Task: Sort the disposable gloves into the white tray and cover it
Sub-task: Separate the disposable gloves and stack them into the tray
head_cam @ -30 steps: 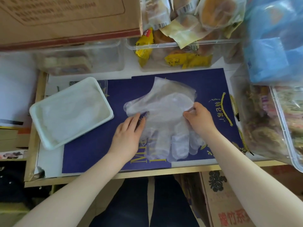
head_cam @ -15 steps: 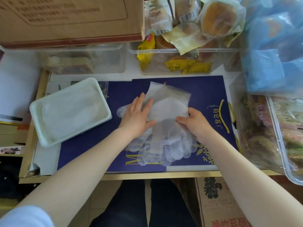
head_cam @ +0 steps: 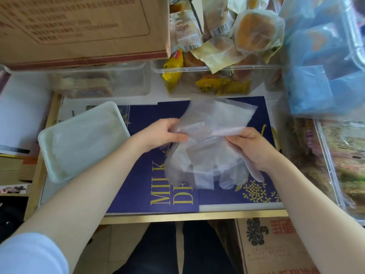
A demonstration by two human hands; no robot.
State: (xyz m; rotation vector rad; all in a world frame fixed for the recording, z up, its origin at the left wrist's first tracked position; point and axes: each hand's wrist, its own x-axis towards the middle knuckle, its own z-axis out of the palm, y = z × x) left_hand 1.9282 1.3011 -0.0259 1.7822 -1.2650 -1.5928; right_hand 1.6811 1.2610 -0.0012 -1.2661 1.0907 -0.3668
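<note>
Clear disposable gloves pinched at the left edge by the left hand, gripped at the right by the right hand, white tray lying left on the table

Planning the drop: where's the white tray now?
Head view, left side: the white tray sits on the table, beside the left hand gripping the gloves.

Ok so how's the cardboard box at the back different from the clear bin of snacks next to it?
The cardboard box is opaque brown with printed text, so its contents are hidden; the clear bin is see-through, showing yellow packets inside. The box looks closed on the side in view, while the bin is open on top, with wrapped buns heaped above its rim. The box reaches further left and is cut off by the frame. Both sit along the back, beyond the blue mat.
</note>
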